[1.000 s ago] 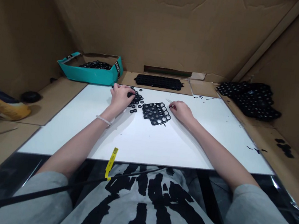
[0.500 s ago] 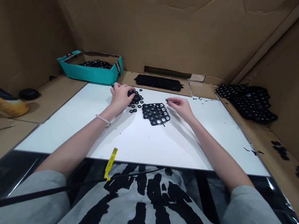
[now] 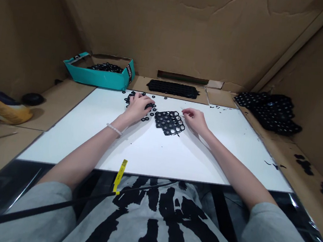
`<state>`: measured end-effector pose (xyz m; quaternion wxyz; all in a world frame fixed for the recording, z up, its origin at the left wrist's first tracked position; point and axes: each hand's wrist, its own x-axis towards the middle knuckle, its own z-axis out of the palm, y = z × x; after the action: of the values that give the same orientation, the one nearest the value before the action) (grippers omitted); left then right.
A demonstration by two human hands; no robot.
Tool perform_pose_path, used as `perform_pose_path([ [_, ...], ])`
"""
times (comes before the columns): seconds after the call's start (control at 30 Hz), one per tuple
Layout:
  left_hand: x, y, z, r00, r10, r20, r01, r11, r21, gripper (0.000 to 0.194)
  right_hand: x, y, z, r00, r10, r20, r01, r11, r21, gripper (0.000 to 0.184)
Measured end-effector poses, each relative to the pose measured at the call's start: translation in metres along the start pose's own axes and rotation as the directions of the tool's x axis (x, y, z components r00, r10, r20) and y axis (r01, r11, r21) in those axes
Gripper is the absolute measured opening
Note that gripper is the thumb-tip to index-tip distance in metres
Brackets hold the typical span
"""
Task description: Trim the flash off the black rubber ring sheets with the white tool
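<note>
1. Head view: blk sheet (image 3: 169,122) lies flat on the board (image 3: 168,157), b/w my hands; thin lattice, round holes, uneven edge. R-side holes show white thru; L side's darker, denser.
2. My L hand (image 3: 138,107): fingers bent, loosely spread over the rings (image 3: 149,106); can't tell if gripping any.
3. My R hand (image 3: 195,119): fingertips drawn close, just beside sheet's R edge; can't tell what's in 'em.
4. Rings: small, blk, pale centres. Board smooth, white.
5. Back L: teal box (image 3: 100,78), blk pcs (image 3: 106,67) inside.
</note>
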<state>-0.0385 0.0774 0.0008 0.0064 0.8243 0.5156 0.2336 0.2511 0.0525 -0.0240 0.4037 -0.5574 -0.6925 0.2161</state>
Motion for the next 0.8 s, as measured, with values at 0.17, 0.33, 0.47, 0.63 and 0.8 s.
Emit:
perform_pose_path([
  [0.17,-0.002,0.004,0.001,0.998,0.043,0.046,-0.045,0.998,0.035,0.034,-0.006,-0.014,-0.007,0.993,0.078,0.090,-0.049,0.956,-0.290,0.029],
  [0.33,-0.003,0.005,-0.001,0.998,0.032,0.052,-0.033,0.999,0.027,0.034,-0.010,-0.015,-0.006,0.984,0.100,0.147,-0.039,0.929,-0.369,0.032],
  [0.47,-0.004,0.004,0.001,0.999,0.008,0.033,-0.009,0.999,0.031,0.034,-0.001,-0.010,-0.006,0.987,0.089,0.134,-0.023,0.903,-0.430,0.029],
  [0.63,0.001,-0.001,-0.009,0.998,-0.056,0.006,0.056,0.998,0.024,0.028,0.048,-0.013,-0.006,0.990,-0.005,0.140,0.069,0.888,-0.454,0.035],
  [0.8,0.005,-0.005,-0.034,0.965,0.027,0.261,-0.019,0.999,-0.032,0.019,0.099,-0.016,0.023,0.955,-0.036,0.295,0.165,0.891,-0.424,0.040],
])
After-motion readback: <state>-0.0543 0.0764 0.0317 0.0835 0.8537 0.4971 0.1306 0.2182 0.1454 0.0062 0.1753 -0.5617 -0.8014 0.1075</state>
